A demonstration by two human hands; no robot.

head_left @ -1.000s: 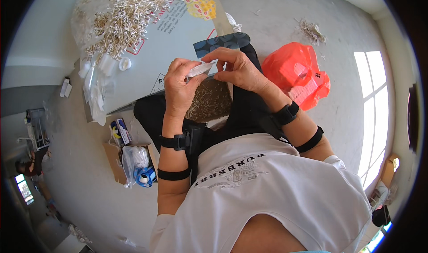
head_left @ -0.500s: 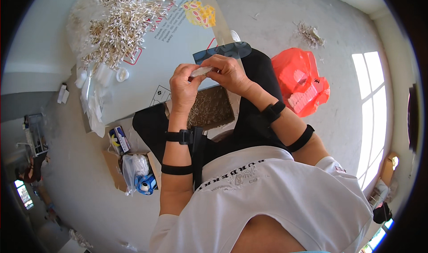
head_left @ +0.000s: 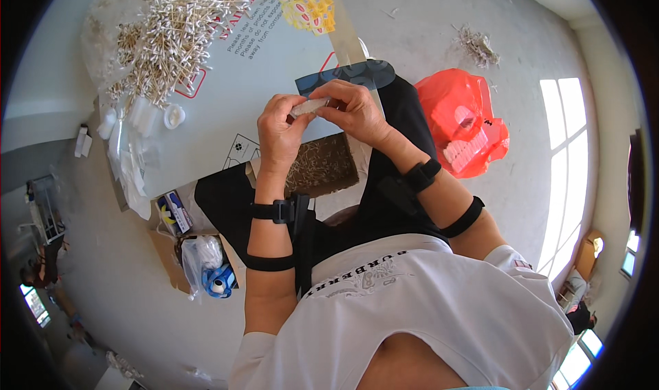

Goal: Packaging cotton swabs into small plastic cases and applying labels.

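Both hands seem to be steadying and shaping a small white bundle (head_left: 309,108), the fingers of the left hand (head_left: 280,128) and right hand (head_left: 358,114) pinching its ends beyond the open box (head_left: 351,162). Moving it calls for an even grip; the fingers hide its ends and any wrapping.

Here we go: the left hand (head_left: 279,121) and right hand (head_left: 358,115) meet, fingertips pinching a small, white, bumpy oblong bundle (head_left: 309,108). Just below the hands, an open brown cardboard box (head_left: 361,159), thin pale bits scattered inside! Up and left of the left hand, a heap of white-tipped cotton swabs (head_left: 168,36); right of the right hand, a crumpled red plastic bag (head_left: 449,98).
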